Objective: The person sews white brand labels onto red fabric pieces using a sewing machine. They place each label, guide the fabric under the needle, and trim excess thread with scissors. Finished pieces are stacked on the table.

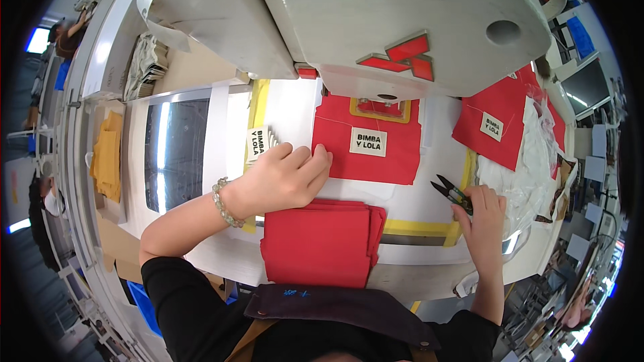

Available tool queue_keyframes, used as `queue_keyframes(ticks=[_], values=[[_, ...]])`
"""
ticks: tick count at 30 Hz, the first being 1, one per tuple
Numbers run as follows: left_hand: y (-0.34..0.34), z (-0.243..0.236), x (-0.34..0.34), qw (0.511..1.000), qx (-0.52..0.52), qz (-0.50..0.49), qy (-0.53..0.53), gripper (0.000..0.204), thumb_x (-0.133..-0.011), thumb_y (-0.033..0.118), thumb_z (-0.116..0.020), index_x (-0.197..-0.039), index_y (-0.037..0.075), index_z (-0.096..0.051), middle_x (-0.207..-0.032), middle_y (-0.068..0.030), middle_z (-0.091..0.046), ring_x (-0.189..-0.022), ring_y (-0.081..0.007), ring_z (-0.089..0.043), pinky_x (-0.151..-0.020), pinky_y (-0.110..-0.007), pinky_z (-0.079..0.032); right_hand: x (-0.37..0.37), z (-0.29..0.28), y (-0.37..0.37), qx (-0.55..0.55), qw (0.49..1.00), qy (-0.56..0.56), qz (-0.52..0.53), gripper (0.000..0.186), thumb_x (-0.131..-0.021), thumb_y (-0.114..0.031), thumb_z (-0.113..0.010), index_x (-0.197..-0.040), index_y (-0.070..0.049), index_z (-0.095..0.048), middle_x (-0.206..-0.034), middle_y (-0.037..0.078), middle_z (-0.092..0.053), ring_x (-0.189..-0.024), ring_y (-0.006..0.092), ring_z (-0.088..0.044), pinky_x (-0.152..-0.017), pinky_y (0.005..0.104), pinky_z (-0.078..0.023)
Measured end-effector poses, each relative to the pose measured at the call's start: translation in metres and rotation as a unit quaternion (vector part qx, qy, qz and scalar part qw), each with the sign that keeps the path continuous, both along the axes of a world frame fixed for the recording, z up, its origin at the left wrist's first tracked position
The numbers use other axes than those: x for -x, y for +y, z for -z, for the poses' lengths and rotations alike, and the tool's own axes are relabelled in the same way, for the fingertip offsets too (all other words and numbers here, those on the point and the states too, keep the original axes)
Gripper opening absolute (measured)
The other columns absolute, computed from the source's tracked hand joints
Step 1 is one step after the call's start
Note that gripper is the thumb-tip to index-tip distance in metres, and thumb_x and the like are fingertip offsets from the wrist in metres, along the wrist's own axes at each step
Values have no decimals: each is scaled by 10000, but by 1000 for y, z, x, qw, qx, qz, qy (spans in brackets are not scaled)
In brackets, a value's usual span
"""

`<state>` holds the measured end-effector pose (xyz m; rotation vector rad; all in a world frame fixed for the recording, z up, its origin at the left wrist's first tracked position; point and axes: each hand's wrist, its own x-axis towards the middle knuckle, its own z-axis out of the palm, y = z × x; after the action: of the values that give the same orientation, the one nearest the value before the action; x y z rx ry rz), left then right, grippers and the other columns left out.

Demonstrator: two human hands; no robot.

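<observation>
A red fabric piece [335, 164] with a white label [368, 141] on it lies flat under the sewing machine head [429, 20]. Beside that piece's left edge is my left hand [285, 177], closed with curled fingers. The fingertips meet or nearly meet the cloth; what they pinch, if anything, is hidden. My right hand [484, 211], at the right of the work surface, grips thread snips [455, 194] whose dark blades point forward and left, apart from the fabric. A small stack of white labels [257, 143] lies behind my left hand. Nearest me is a pile of folded red fabric [315, 245].
Labelled red pieces [490, 124] lie at the right, next to crumpled white plastic [516, 181]. Yellow tape [416, 228] marks the work surface. A box of orange-yellow fabric [107, 154] stands at the far left. Other people are in the background at left.
</observation>
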<state>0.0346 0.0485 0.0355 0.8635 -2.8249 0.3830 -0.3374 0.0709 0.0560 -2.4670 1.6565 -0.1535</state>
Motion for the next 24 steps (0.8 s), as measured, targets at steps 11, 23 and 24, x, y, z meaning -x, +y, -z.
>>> queue_keyframes(ticks=[11,23,24], values=[[-16,-11,-13,919,-250,4,304,168,-750,90,-680,-910,40,-686,-998,-94,-722,-751,-198,-699,-625,-292,-575,-9,-6,-12,-25,993,-107,38,262,-790,-75,-646,-1012,-11,-522,-806,125,-567,-634,343,-543,-578,435,-418],[28,-45,-60,979,-97,29,178,214,-699,85,-677,-896,2,-681,-958,-131,-704,-669,-199,-660,-606,-277,-569,-130,-9,-71,231,953,17,-193,331,-672,-95,-740,-984,-61,-639,-807,31,-576,-586,121,-585,-536,292,-444],[31,-47,-62,981,-94,22,170,209,-698,83,-676,-892,6,-680,-954,-122,-700,-681,-201,-662,-624,-282,-578,-137,-8,-74,243,949,14,-202,322,-662,-89,-735,-968,-56,-639,-807,30,-578,-589,119,-587,-543,285,-450]])
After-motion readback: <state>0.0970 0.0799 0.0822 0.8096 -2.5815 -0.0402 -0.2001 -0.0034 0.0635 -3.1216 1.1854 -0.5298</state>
